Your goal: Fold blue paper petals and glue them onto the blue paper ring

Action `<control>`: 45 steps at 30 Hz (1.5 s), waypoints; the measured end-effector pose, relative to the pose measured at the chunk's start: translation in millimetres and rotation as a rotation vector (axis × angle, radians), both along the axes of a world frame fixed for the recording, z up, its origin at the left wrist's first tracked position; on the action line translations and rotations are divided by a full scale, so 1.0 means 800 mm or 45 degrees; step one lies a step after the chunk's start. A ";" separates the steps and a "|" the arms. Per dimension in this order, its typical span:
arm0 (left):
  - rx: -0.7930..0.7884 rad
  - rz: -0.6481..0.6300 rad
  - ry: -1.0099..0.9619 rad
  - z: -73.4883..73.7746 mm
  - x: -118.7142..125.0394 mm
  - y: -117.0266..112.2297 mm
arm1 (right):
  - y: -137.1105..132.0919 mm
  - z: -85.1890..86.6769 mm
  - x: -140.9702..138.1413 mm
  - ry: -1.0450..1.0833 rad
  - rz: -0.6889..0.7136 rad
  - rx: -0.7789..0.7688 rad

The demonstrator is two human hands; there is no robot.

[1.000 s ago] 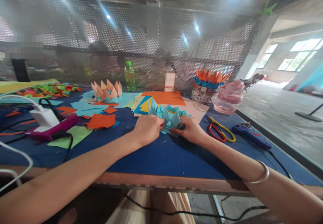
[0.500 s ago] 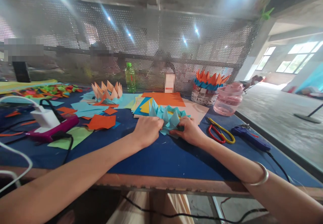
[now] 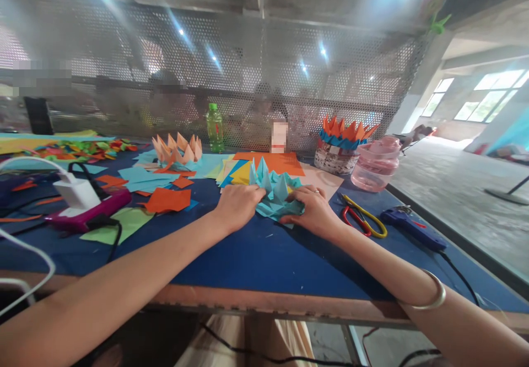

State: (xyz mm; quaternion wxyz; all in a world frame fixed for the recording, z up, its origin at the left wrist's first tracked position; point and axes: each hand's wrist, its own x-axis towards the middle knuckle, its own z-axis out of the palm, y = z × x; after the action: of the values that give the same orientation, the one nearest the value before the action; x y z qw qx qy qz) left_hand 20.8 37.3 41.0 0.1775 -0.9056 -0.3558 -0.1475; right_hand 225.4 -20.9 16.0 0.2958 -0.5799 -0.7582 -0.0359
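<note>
A light blue folded-paper ring with pointed tips [image 3: 276, 189] rests on the blue tabletop in front of me. At its left side my left hand [image 3: 239, 206] is closed, the fingertips pinching the paper edge. My right hand [image 3: 311, 210] grips the right side, thumb low and fingers over the top. Parts of the ring are hidden behind the fingers. Just behind it lie sheets of coloured paper, an orange sheet [image 3: 285, 162] among them.
A peach paper ring [image 3: 177, 151] and a green bottle [image 3: 215, 127] stand at the back. Rightward are a decorated tub [image 3: 336, 156], pink jug [image 3: 375, 166], scissors [image 3: 367, 218] and a blue glue gun [image 3: 413, 228]. A purple power strip [image 3: 88, 212] with cables lies left.
The blue paper ring has tilted and turned slightly, its left points standing higher. Both hands keep their grip, and my right fingers have shifted on the paper.
</note>
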 end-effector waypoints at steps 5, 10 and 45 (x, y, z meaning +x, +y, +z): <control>-0.027 0.058 -0.050 0.001 -0.010 0.021 | -0.005 0.005 0.006 0.020 -0.008 -0.012; -0.014 0.090 -0.080 0.000 -0.016 0.036 | -0.007 0.005 0.005 0.024 -0.016 -0.020; -0.733 0.118 -0.493 -0.001 -0.039 0.076 | 0.019 0.006 0.002 -0.003 0.027 0.106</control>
State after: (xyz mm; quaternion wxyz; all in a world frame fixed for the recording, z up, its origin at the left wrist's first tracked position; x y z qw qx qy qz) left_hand -10.4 97.7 40.1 -0.1494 -0.8566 -0.4506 -0.2021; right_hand 227.0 -6.0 21.1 0.3192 -0.5591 -0.7624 -0.0649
